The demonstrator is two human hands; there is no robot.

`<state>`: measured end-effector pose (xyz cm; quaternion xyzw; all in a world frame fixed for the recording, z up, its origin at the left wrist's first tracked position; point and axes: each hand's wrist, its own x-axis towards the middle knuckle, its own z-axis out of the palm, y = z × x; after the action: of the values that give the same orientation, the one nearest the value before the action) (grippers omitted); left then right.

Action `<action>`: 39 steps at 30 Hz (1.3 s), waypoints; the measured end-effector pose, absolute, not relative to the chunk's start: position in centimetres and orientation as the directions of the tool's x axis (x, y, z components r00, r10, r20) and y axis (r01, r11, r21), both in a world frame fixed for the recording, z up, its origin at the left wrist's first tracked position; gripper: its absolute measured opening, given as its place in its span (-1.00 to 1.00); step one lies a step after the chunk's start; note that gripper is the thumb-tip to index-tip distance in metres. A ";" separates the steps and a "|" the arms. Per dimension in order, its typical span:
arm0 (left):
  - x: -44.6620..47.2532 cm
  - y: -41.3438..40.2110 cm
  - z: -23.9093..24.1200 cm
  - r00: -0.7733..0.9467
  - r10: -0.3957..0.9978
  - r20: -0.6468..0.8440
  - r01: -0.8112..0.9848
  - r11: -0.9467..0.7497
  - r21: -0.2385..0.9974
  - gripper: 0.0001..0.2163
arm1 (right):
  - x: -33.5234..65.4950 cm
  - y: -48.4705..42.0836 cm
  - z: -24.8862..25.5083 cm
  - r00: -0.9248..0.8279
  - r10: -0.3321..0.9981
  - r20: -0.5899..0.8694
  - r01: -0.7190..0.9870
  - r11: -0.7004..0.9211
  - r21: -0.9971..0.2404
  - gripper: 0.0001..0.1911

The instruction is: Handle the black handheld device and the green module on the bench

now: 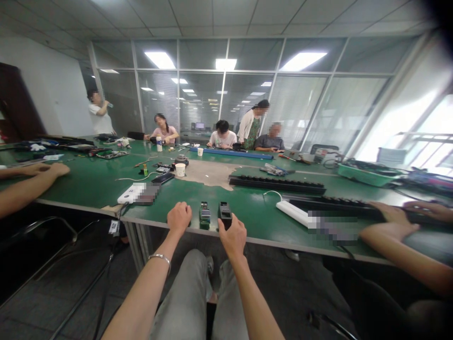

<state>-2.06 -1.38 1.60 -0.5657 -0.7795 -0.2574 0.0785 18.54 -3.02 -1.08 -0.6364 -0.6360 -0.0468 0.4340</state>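
My left hand [179,218] rests at the table's near edge with its fingers curled in a loose fist. Nothing shows in it, though the palm side is hidden. Just to its right, a small green circuit board [205,216] with a grey screen-like part stands or lies on the table, untouched. My right hand [233,234] grips the lower right side of a black device casing [225,213], which has a window-like opening and sits right of the board. Part of the casing is hidden behind my fingers.
Around me on the green table [255,212] are a white power bank [134,193], a paper cup [180,170], long black strips [278,184], a white bar [295,212] and a green basket [368,174]. Co-workers' arms [389,226] reach in from both sides. Several people are across the table.
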 end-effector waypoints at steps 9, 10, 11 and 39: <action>-1.9 -1.4 1.5 -0.325 0.842 0.431 0.933 0.211 0.291 -0.68 | 18.6 -3.6 -1.4 0.154 0.737 0.658 0.891 0.185 -0.415 -0.05; -1.9 -1.4 1.5 -0.324 0.845 0.425 0.933 0.211 0.293 -0.68 | 18.6 -3.6 -1.4 0.154 0.736 0.659 0.893 0.182 -0.413 -0.06; -1.8 -1.4 1.5 -0.325 0.848 0.418 0.932 0.211 0.295 -0.68 | 18.7 -3.7 -1.4 0.152 0.735 0.661 0.894 0.183 -0.410 -0.06; -2.1 -1.3 1.6 -0.261 0.859 0.440 0.945 0.136 0.297 -0.72 | 18.0 -4.0 0.5 0.174 0.792 0.586 0.912 0.096 -0.400 -0.57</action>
<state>-2.08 -1.34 1.63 -0.6021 -0.7491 -0.2637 0.0818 18.00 -4.01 0.50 -0.6677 -0.6378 -0.0797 0.3756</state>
